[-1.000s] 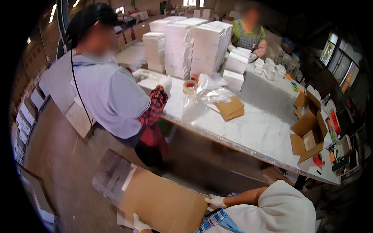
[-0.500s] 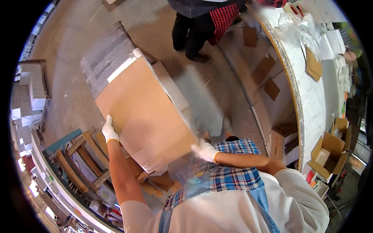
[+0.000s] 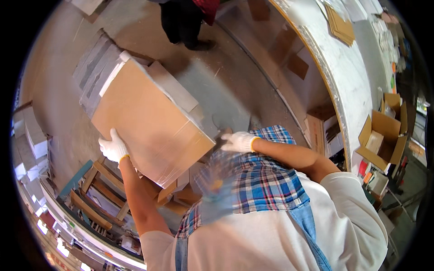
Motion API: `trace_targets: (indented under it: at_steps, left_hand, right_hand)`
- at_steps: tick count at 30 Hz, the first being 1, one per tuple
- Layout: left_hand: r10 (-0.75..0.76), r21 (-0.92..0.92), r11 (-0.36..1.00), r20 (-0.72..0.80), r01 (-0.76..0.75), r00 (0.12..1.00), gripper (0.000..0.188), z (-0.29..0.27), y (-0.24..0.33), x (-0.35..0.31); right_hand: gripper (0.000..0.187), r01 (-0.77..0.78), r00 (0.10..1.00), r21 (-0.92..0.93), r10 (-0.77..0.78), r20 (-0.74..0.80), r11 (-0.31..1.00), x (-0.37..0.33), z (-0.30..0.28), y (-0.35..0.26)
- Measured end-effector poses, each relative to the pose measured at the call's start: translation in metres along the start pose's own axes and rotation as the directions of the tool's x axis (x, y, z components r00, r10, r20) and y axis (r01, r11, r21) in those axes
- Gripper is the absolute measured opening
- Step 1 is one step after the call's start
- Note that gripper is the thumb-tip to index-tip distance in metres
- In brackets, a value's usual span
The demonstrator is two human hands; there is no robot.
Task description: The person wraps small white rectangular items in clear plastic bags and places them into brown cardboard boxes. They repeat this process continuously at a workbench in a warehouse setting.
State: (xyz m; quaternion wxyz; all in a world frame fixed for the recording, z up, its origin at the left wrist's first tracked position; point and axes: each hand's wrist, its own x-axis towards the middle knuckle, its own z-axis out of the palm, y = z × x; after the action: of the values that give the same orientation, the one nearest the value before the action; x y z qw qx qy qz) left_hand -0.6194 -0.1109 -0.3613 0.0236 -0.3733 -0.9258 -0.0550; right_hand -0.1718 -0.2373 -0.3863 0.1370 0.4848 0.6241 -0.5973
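Note:
A large brown cardboard sheet [image 3: 144, 113] lies on top of a stack in front of me, its near end glossy with clear film or tape. At its left edge is my left hand [image 3: 114, 147] in a white knit glove, the thumb over the sheet and the fingers spread outside it. My right hand [image 3: 238, 142], gloved the same way, hovers just off the sheet's near right corner with fingers apart. Beyond the sheet lies a grey wrapped bundle [image 3: 95, 67]. Smaller cardboard pieces [image 3: 183, 187] show below the near end.
A white-topped table [image 3: 348, 86] curves along the right, bearing cardboard pieces [image 3: 340, 25] and an open carton [image 3: 384, 131]. Wooden slats [image 3: 97, 198] stand at lower left. Another person's dark-trousered legs [image 3: 183, 22] are at the far side. White boxes [image 3: 36, 135] stand at far left.
The view has shifted, so the sheet and the other person appear farther left and up. My right hand has come away from the sheet's corner; my left hand's fingers have spread at the edge.

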Motion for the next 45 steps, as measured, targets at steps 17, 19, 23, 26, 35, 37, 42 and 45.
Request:
trace_targets:
  at_steps: [17,19,23,26,35,37,42,45]
  left_hand:
    - [0.677,-0.618,0.053,0.600,-0.785,-0.427,0.022,-0.244,0.205,-0.301]
    - [0.549,-0.530,0.283,0.773,-0.800,-0.318,0.029,-0.237,0.231,-0.326]
    - [0.539,-0.792,0.330,0.605,-0.515,-0.586,0.030,-0.224,0.282,-0.349]
    - [0.453,-0.844,-0.035,0.464,-0.535,-0.762,0.026,-0.260,0.333,-0.391]
    - [0.464,-0.906,-0.025,0.364,-0.423,-0.807,0.029,-0.210,0.442,-0.444]
    - [0.580,-0.914,0.053,0.356,-0.402,-0.733,0.030,-0.210,0.474,-0.438]
    - [0.948,-0.876,0.170,0.270,-0.451,-0.168,0.032,-0.187,0.581,-0.411]
    - [0.999,-0.773,-0.050,-0.041,-0.632,-0.030,0.036,-0.187,0.649,-0.391]
  right_hand:
    - [0.043,-0.246,0.933,-0.072,0.215,-0.289,0.967,-0.378,-0.046,0.142]
    - [0.048,-0.229,0.951,-0.088,0.203,-0.234,0.970,-0.417,-0.050,0.153]
    - [0.056,-0.116,0.949,0.110,0.143,-0.281,0.987,-0.478,-0.014,0.205]
    - [0.055,0.011,0.927,0.307,0.105,-0.360,0.952,-0.490,0.026,0.256]
    - [0.047,-0.129,0.831,0.382,0.310,-0.461,0.915,-0.510,0.014,0.266]
    - [0.045,-0.159,0.796,0.381,0.347,-0.497,0.911,-0.505,-0.001,0.264]
    - [0.041,-0.214,0.678,0.373,0.412,-0.609,0.903,-0.480,-0.060,0.257]
    - [0.040,-0.178,0.581,0.439,0.454,-0.676,0.881,-0.456,-0.094,0.251]
